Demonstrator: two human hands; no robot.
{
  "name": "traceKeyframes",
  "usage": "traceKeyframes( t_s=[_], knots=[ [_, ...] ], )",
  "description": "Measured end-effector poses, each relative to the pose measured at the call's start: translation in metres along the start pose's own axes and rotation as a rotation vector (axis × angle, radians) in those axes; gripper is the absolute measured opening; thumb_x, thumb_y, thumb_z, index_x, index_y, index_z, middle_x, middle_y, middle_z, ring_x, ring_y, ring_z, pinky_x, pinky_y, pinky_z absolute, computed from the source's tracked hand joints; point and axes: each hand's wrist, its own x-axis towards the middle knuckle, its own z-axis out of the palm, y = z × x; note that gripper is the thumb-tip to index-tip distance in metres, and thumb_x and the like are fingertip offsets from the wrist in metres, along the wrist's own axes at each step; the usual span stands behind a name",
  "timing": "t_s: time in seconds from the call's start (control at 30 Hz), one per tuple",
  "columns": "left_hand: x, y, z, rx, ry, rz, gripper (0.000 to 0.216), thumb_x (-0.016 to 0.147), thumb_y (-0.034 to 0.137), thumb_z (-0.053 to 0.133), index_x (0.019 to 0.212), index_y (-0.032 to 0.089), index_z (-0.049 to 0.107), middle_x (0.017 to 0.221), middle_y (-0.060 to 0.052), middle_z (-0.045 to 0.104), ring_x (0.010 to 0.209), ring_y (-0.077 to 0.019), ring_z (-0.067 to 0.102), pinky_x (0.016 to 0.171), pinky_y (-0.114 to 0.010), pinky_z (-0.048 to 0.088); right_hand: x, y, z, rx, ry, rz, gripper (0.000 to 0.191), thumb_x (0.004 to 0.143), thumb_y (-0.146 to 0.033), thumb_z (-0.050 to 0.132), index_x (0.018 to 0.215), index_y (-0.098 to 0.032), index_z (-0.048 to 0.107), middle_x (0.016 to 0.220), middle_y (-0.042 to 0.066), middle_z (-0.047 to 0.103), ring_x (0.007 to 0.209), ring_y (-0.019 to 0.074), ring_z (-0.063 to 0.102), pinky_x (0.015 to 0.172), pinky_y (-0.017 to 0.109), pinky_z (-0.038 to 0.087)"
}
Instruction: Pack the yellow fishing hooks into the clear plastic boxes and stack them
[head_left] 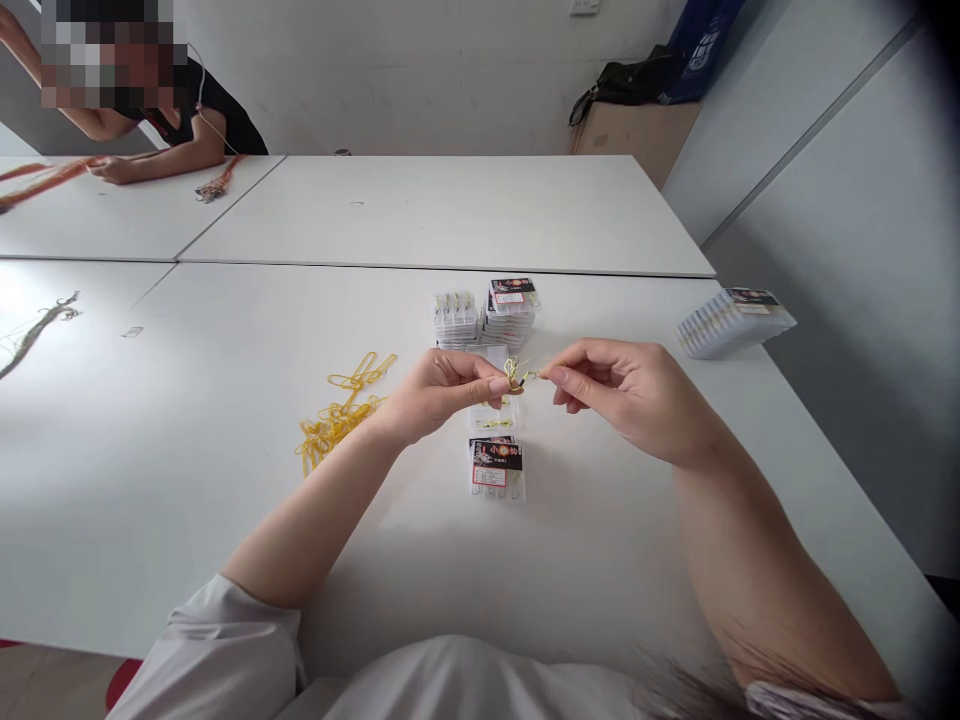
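Note:
My left hand (457,390) is closed in a pinch on a small looped bundle of pale yellow fishing line (511,372). From the bundle a fish hook (529,376) sticks out to the right, and the fingertips of my right hand (600,385) pinch its far end. Below both hands lies a clear plastic box (495,412) with yellowish hooks in its compartments, partly hidden by my left hand. Nearer to me sit clear boxes with black-and-white labels (498,470), hooks showing through.
Stacked clear boxes (454,312) and labelled boxes (511,310) stand behind my hands. A leaning row of boxes (735,322) is at the right. Tangled yellow cords (337,425) lie left of my forearm. Across the tables a person (172,130) handles orange strands (52,180).

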Motion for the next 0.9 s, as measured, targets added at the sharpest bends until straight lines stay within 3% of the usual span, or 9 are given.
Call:
traceKeyframes(
  t_s=[0.1, 0.4, 0.6, 0.9],
  knots=[
    [0.000, 0.000, 0.001, -0.008, 0.011, 0.002, 0.030, 0.076, 0.047, 0.081, 0.070, 0.017, 0.076, 0.068, -0.003, 0.069, 0.069, -0.0106, 0.059, 0.071, -0.026, 0.047, -0.002, -0.002, -0.002, -0.032, -0.003, 0.004, 0.026, 0.091, -0.046, 0.066, 0.085, -0.022, 0.074, 0.077, 0.003, 0.068, 0.074, 0.0157, 0.063, 0.066, 0.028, 0.052],
    [0.002, 0.000, 0.001, 0.035, 0.065, -0.016, 0.029, 0.072, 0.044, 0.084, 0.065, 0.017, 0.075, 0.066, -0.003, 0.070, 0.066, -0.0106, 0.060, 0.067, -0.025, 0.048, -0.004, -0.009, -0.004, 0.111, -0.187, 0.029, 0.023, 0.092, -0.039, 0.066, 0.080, -0.020, 0.072, 0.067, 0.001, 0.066, 0.067, 0.0136, 0.062, 0.062, 0.026, 0.050],
    [-0.001, 0.003, 0.001, 0.137, 0.060, -0.014, 0.027, 0.075, 0.041, 0.082, 0.067, 0.016, 0.075, 0.068, -0.005, 0.072, 0.067, -0.0117, 0.062, 0.066, -0.025, 0.050, -0.003, -0.006, -0.010, 0.190, -0.120, 0.056, 0.029, 0.090, -0.046, 0.067, 0.078, -0.021, 0.073, 0.062, 0.001, 0.064, 0.058, 0.0126, 0.058, 0.059, 0.028, 0.050],
    [-0.004, 0.006, 0.001, 0.271, -0.004, 0.001, 0.028, 0.079, 0.042, 0.078, 0.072, 0.015, 0.076, 0.073, -0.007, 0.074, 0.070, -0.0141, 0.064, 0.065, -0.027, 0.050, 0.000, -0.004, -0.012, 0.191, -0.062, 0.030, 0.033, 0.089, -0.050, 0.066, 0.074, -0.021, 0.068, 0.067, 0.002, 0.063, 0.063, 0.0138, 0.057, 0.063, 0.029, 0.050]
  ],
)
